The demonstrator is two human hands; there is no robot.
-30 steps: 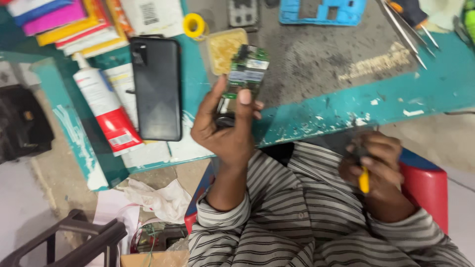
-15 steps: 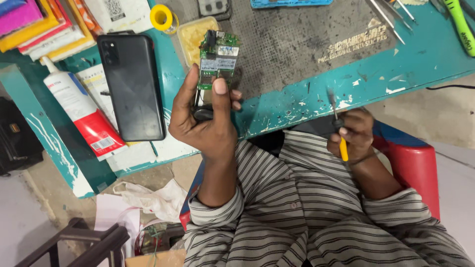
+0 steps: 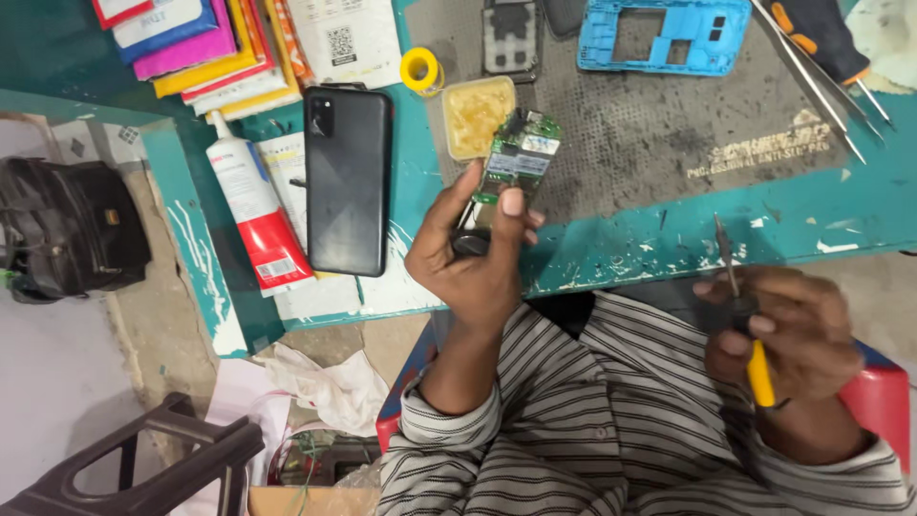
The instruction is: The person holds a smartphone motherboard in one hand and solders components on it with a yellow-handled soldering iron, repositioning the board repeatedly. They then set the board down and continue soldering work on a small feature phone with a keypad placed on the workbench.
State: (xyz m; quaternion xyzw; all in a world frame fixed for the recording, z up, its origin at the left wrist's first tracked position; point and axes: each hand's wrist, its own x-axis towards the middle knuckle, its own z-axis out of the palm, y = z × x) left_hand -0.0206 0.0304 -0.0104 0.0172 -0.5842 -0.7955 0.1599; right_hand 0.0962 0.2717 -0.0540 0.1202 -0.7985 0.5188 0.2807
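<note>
My left hand (image 3: 473, 258) grips a green circuit board (image 3: 511, 162), held upright above the front edge of the teal workbench (image 3: 669, 244). My right hand (image 3: 793, 334) rests over my lap below the bench edge and holds a small screwdriver (image 3: 740, 306) with a yellow handle, its metal tip pointing up toward the bench. Both arms wear striped sleeves. The two hands are well apart.
A black phone (image 3: 347, 177) lies back up left of my left hand, beside a white and red tube (image 3: 253, 210). A yellow paste tub (image 3: 475, 115), tape roll (image 3: 420, 69), blue phone frame (image 3: 664, 33), tweezers (image 3: 812, 81) and grey mat (image 3: 669, 124) lie on the bench. A black bag (image 3: 67, 229) sits left.
The view has shifted and zoomed. My left hand keeps the board upright. My right hand with the screwdriver has stayed low by my lap, its tip turned more upward.
</note>
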